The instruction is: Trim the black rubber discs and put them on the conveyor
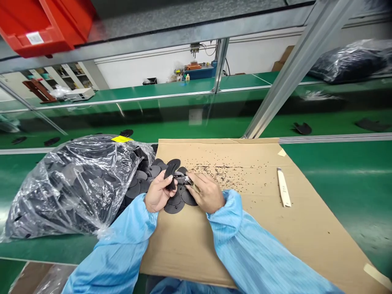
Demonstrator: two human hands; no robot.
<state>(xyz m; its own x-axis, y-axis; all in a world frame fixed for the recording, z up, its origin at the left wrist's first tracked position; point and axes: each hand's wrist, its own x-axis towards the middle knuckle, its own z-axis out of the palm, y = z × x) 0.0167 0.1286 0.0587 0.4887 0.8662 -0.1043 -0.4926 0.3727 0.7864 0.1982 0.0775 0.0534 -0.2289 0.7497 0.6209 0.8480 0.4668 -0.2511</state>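
Observation:
My left hand is closed on a black curved plastic part, held upright above the cardboard. My right hand grips small metal nippers with pale handles. Their jaws meet the edge of the black part, though my fingers hide some of the contact. Under and beside both hands lies a loose pile of flat black rounded pieces. More of these spill from a clear plastic bag on the left.
A cardboard sheet covers the green bench, with many tiny black bits scattered on it. A cream-handled cutter knife lies at right. A slanting metal post rises behind the cardboard, and a red bin hangs upper left.

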